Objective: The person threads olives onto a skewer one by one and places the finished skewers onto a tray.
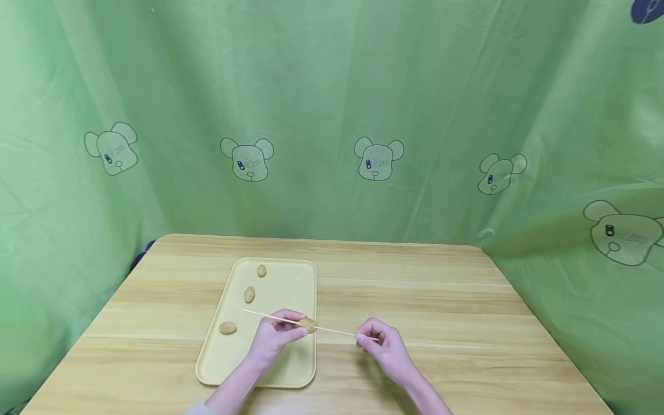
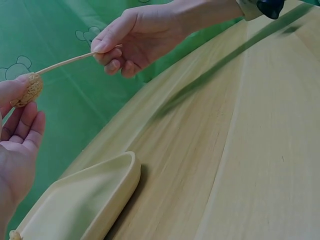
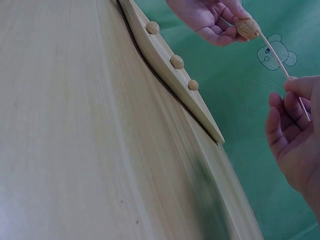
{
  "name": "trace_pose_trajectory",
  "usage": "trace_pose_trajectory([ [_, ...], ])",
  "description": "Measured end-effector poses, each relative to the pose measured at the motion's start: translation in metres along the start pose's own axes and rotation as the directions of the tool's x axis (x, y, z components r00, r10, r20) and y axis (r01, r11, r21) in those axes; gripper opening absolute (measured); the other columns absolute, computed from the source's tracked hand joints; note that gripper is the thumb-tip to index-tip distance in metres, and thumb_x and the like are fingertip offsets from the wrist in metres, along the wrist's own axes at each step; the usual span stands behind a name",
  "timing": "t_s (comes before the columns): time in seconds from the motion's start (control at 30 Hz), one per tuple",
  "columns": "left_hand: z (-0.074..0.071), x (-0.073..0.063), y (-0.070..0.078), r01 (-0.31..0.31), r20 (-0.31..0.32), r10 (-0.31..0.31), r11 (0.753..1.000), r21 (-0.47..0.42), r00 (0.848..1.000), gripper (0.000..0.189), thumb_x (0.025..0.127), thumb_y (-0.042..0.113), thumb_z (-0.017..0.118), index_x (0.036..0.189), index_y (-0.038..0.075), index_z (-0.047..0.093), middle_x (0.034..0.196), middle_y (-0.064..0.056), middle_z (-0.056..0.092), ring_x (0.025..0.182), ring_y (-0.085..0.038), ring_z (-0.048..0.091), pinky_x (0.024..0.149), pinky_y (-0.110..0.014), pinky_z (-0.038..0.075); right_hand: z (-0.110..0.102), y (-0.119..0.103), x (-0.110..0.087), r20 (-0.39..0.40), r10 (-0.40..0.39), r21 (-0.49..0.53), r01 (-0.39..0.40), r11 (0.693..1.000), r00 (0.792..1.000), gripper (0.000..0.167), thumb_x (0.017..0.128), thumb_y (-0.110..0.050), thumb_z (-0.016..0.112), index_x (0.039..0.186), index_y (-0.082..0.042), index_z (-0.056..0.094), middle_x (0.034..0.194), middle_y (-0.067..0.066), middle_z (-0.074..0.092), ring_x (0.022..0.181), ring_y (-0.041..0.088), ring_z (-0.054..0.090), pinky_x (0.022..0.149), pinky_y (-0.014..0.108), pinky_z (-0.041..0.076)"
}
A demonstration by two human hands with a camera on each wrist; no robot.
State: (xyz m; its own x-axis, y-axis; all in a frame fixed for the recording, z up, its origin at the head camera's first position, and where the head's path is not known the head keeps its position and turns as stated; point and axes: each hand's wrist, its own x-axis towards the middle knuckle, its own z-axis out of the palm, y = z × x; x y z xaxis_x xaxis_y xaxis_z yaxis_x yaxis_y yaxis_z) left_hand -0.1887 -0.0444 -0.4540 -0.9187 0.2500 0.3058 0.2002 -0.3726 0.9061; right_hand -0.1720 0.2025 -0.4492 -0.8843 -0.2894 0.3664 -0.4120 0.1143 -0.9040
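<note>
Over the right side of a tray, my left hand pinches a golden-brown, rough-skinned oval ball between thumb and fingers. A thin wooden skewer runs through the ball, and its pointed end sticks out to the left, past the left hand. Out to the right, my right hand pinches the skewer near its other end. In the right wrist view the ball sits on the skewer well away from the right fingers. Both hands are raised above the table.
The pale yellow tray lies left of centre on the wooden table. Three similar brown balls rest in it: one at the back, one further forward and one at the left. Green printed curtains surround the table.
</note>
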Motion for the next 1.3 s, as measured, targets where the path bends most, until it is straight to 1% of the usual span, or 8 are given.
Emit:
trace_pose_trajectory([
  [0.23, 0.003, 0.000, -0.002, 0.017, -0.002, -0.017, 1.000, 0.018, 1.000, 0.038, 0.074, -0.013, 0.063, 0.101, -0.030, 0.042, 0.084, 0.005, 0.067, 0.073, -0.005, 0.059, 0.068, -0.015, 0.050, 0.001, 0.004, 0.000, 0.009, 0.001, 0.010, -0.001, 1.000, 1.000, 0.007, 0.088, 0.002, 0.056, 0.084, 0.008, 0.056, 0.076, 0.007, 0.058, 0.070, 0.005, 0.053, 0.061, 0.023, 0.050],
  [0.37, 0.005, -0.001, -0.003, 0.035, -0.010, -0.035, 0.999, 0.032, 0.999, 0.038, 0.074, -0.012, 0.064, 0.101, -0.029, 0.043, 0.083, 0.005, 0.067, 0.073, -0.006, 0.059, 0.068, -0.015, 0.050, 0.002, 0.003, 0.000, 0.005, 0.011, 0.021, -0.011, 1.000, 1.000, 0.006, 0.087, 0.003, 0.056, 0.083, 0.008, 0.056, 0.075, 0.004, 0.057, 0.070, 0.006, 0.053, 0.061, 0.022, 0.050],
  [0.47, 0.006, -0.001, -0.003, 0.045, -0.018, -0.044, 0.998, 0.034, 0.999, 0.038, 0.074, -0.012, 0.064, 0.101, -0.029, 0.044, 0.083, 0.005, 0.067, 0.073, -0.006, 0.059, 0.068, -0.015, 0.050, 0.003, 0.000, 0.000, 0.005, -0.001, 0.016, 0.001, 1.000, 1.000, 0.004, 0.087, 0.006, 0.055, 0.083, 0.008, 0.056, 0.076, 0.002, 0.057, 0.070, 0.005, 0.053, 0.061, 0.021, 0.049],
  [0.6, 0.006, -0.001, -0.004, 0.052, -0.029, -0.051, 0.998, 0.036, 0.998, 0.038, 0.073, -0.012, 0.065, 0.101, -0.028, 0.045, 0.082, 0.005, 0.067, 0.073, -0.006, 0.059, 0.068, -0.015, 0.050, 0.005, -0.003, 0.000, 0.011, -0.024, 0.011, 0.024, 1.000, 1.000, 0.004, 0.086, 0.009, 0.053, 0.084, 0.008, 0.056, 0.075, 0.008, 0.057, 0.070, 0.005, 0.052, 0.060, 0.022, 0.050],
  [0.83, 0.007, 0.000, -0.006, 0.051, -0.040, -0.050, 0.998, 0.041, 0.998, 0.036, 0.073, -0.010, 0.066, 0.099, -0.026, 0.049, 0.081, 0.005, 0.066, 0.072, -0.006, 0.058, 0.067, -0.015, 0.049, 0.007, -0.003, 0.002, 0.009, -0.018, 0.012, 0.018, 1.000, 1.000, 0.006, 0.087, 0.004, 0.056, 0.084, 0.009, 0.056, 0.074, 0.016, 0.057, 0.069, 0.005, 0.052, 0.060, 0.021, 0.049],
  [1.0, 0.008, 0.000, -0.008, 0.057, -0.048, -0.054, 0.997, 0.057, 0.997, 0.038, 0.072, -0.005, 0.070, 0.098, -0.025, 0.050, 0.082, 0.002, 0.066, 0.070, -0.006, 0.058, 0.065, -0.015, 0.049, 0.007, -0.002, 0.002, 0.005, -0.008, 0.015, 0.008, 1.000, 1.000, 0.006, 0.087, 0.004, 0.055, 0.084, 0.009, 0.056, 0.074, 0.014, 0.057, 0.069, 0.005, 0.052, 0.059, 0.021, 0.048],
  [1.17, 0.011, 0.002, -0.010, 0.062, -0.048, -0.059, 0.996, 0.059, 0.997, 0.038, 0.072, -0.007, 0.069, 0.099, -0.026, 0.049, 0.081, 0.003, 0.066, 0.070, -0.005, 0.058, 0.065, -0.015, 0.049, 0.007, -0.002, 0.001, -0.006, -0.002, 0.017, 0.002, 1.000, 1.000, 0.007, 0.087, 0.004, 0.056, 0.083, 0.010, 0.055, 0.074, 0.012, 0.057, 0.069, 0.005, 0.052, 0.059, 0.021, 0.048],
  [1.3, 0.013, 0.002, -0.010, 0.089, -0.065, -0.086, 0.994, 0.058, 0.994, 0.035, 0.071, -0.010, 0.067, 0.099, -0.024, 0.051, 0.081, 0.004, 0.066, 0.070, -0.006, 0.058, 0.065, -0.015, 0.049, 0.007, -0.001, 0.002, 0.002, -0.001, 0.015, 0.001, 1.000, 1.000, 0.008, 0.087, 0.003, 0.056, 0.083, 0.010, 0.055, 0.075, 0.009, 0.057, 0.069, 0.005, 0.052, 0.059, 0.021, 0.048],
])
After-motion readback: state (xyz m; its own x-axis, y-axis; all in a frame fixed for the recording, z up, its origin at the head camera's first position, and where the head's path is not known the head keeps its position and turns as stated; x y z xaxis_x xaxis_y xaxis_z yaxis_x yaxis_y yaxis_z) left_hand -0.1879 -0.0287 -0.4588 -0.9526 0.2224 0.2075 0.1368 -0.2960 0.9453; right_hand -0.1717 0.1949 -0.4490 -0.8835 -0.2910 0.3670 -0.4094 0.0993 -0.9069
